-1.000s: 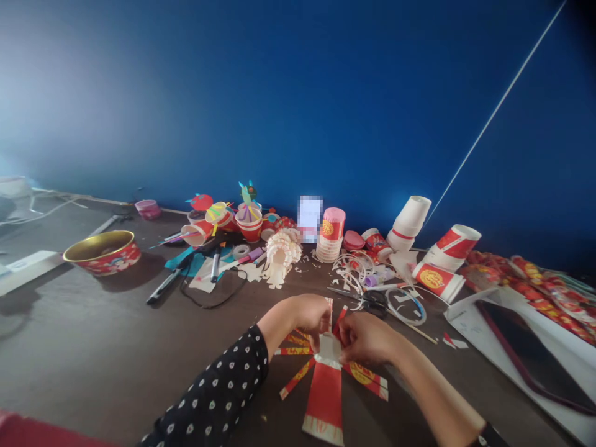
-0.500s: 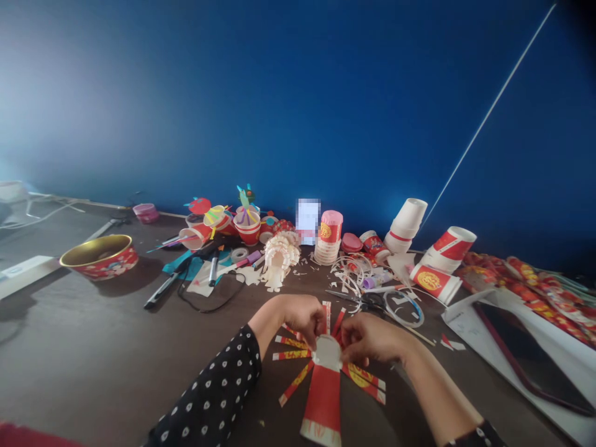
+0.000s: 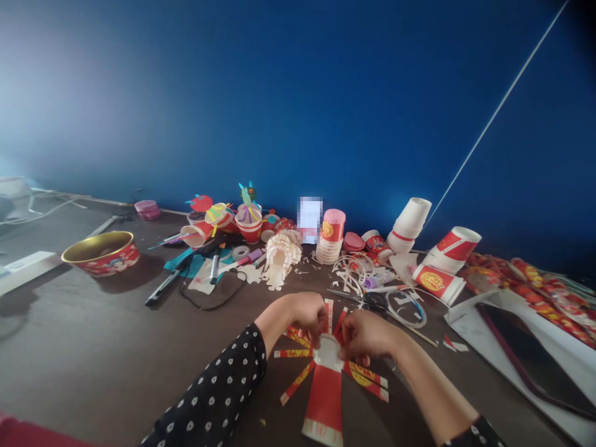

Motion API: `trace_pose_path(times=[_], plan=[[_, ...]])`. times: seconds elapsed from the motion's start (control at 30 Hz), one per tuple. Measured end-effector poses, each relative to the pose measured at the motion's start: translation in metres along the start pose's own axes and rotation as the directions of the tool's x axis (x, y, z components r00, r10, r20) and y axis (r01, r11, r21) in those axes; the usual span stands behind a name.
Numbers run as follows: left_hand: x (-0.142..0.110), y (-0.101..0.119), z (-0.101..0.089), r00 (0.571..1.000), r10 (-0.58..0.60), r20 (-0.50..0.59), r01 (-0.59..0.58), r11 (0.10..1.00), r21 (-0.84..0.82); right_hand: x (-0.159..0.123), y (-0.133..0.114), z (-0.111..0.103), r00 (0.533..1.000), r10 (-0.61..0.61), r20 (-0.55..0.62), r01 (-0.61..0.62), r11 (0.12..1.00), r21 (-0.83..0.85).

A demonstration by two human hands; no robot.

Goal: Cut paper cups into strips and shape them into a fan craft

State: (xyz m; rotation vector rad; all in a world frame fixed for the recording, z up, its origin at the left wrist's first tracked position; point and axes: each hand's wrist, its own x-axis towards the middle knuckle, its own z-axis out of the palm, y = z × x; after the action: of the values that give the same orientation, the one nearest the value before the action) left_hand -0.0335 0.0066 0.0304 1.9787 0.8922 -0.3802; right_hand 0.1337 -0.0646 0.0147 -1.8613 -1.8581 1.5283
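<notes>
In front of me a red paper cup (image 3: 325,397), cut into strips, lies with its strips splayed outward around a whitish round base. One wide red strip points toward me; narrower red and yellow strips fan out to the sides and back. My left hand (image 3: 307,315) pinches the left edge of the base with curled fingers. On the opposite side, my right hand (image 3: 367,338) has its thumb and fingers closed at the base's right edge. Both hands cover part of the strips behind them.
Scissors (image 3: 372,300) lie behind my right hand, near a coil of clear tubing (image 3: 410,308). A phone (image 3: 526,354) rests on a white board at right. Stacked paper cups (image 3: 331,239) and a ruffled white paper piece (image 3: 282,257) stand behind. A gold-lined bowl (image 3: 103,257) is at left.
Both hands stay at the cup's base with only slight finger shifts. The view dipped and swung a little, then returned. Nothing was let go.
</notes>
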Motion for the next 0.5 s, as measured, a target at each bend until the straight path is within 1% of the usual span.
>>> trace_pose_path(times=[0.03,0.1,0.2,0.27,0.4,0.5], plan=[[-0.001,0.002,0.0,1.0,-0.026,0.006,0.026,1.0,0.018,0.0,-0.002,0.001,1.0,0.02,-0.008,-0.02,1.0,-0.006],[-0.003,0.006,0.001,0.999,-0.05,-0.018,0.051,0.998,0.038,0.001,-0.004,0.002,0.998,0.05,-0.026,-0.05,0.999,-0.017],[-0.004,0.008,0.001,0.999,-0.04,-0.032,0.042,0.998,0.052,0.002,-0.005,0.003,0.997,0.062,-0.036,-0.063,0.998,-0.021],[-0.004,0.006,0.001,0.999,-0.021,-0.024,0.023,0.998,0.055,0.002,-0.003,0.002,0.999,0.044,-0.028,-0.044,0.999,-0.01],[-0.001,-0.002,-0.001,1.0,0.024,-0.007,-0.024,0.999,0.041,-0.001,0.003,-0.002,0.999,-0.037,0.026,0.036,0.998,0.043],[-0.001,-0.008,-0.002,0.996,0.083,0.023,-0.083,0.997,-0.01,-0.004,0.006,-0.008,0.993,-0.092,0.079,0.084,0.992,0.098]])
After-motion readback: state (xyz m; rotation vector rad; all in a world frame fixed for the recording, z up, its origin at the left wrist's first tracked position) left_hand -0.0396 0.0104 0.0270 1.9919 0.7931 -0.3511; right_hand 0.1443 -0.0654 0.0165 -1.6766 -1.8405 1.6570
